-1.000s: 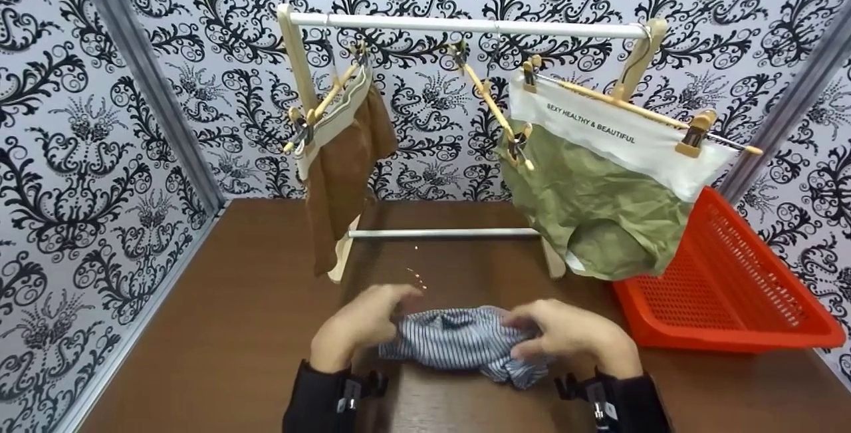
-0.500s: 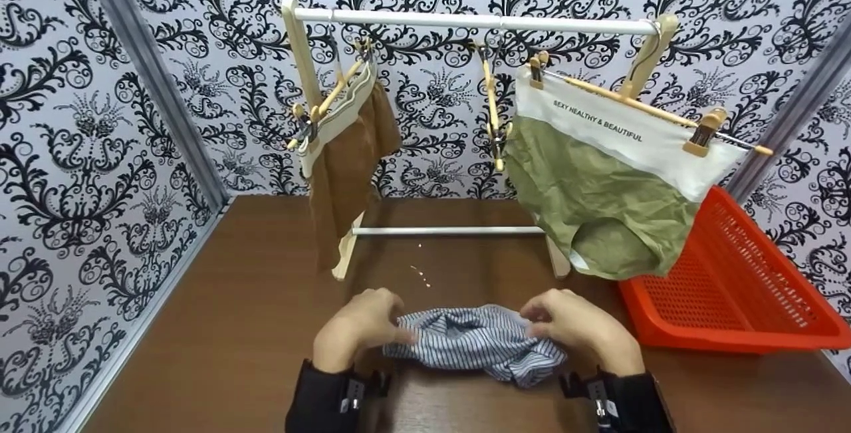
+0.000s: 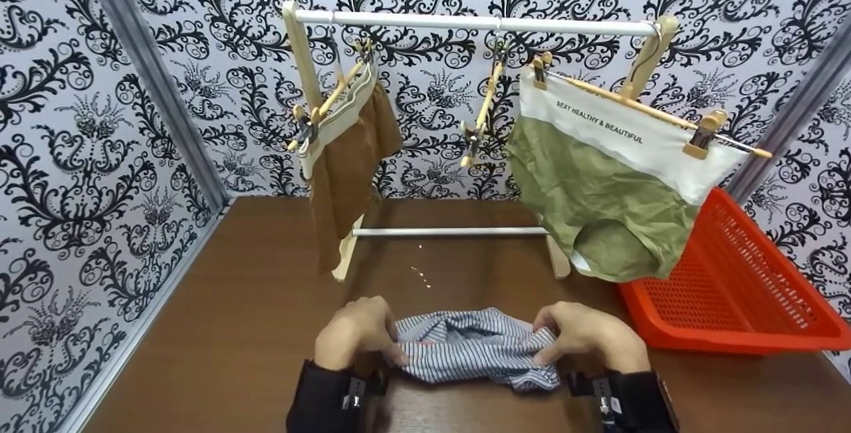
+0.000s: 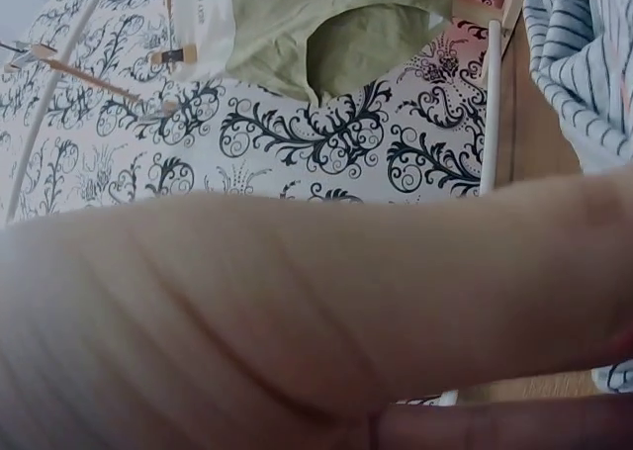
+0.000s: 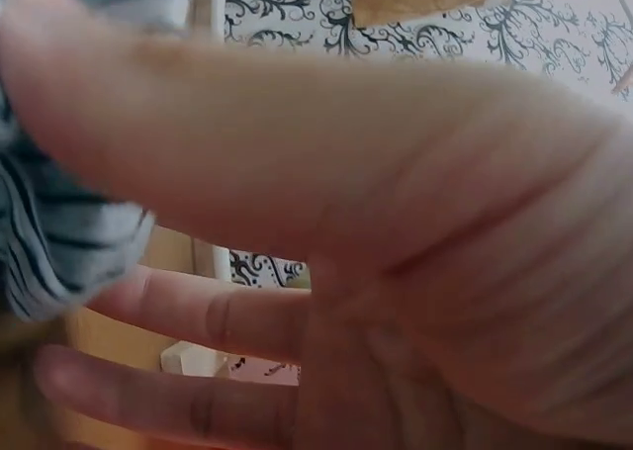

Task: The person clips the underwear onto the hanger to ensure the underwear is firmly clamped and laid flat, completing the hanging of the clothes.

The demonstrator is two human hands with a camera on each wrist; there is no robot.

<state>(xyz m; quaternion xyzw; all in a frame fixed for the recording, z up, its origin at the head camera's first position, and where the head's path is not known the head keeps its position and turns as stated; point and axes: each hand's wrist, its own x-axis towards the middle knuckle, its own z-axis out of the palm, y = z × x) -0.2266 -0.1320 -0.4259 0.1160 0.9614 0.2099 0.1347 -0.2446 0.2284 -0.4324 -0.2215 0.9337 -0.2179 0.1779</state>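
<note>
A crumpled blue-and-white striped garment (image 3: 465, 360) lies on the brown table in front of me, its upper edge spread into a loop-like opening. At its left end my left hand (image 3: 362, 333) pinches the cloth between thumb and fingers. My right hand (image 3: 585, 333) grips the right end, thumb in front and fingers behind. In the right wrist view the striped cloth (image 5: 79, 232) lies between the thumb and the other fingers. Much of the left hand's grip is hidden in the left wrist view, where striped cloth (image 4: 584, 64) shows beyond the thumb.
Behind the hands stands a drying rack (image 3: 425, 20). Brown briefs (image 3: 352, 167) hang from it at left, green briefs (image 3: 598, 187) at right. A bare clip hanger (image 3: 488, 100) dangles between them. An orange-red basket (image 3: 744, 340) sits on the table's right.
Both hands have closed on the ends of the striped garment, and its near edge is now drawn straighter between them. The bare hanger has swung round on the rail.
</note>
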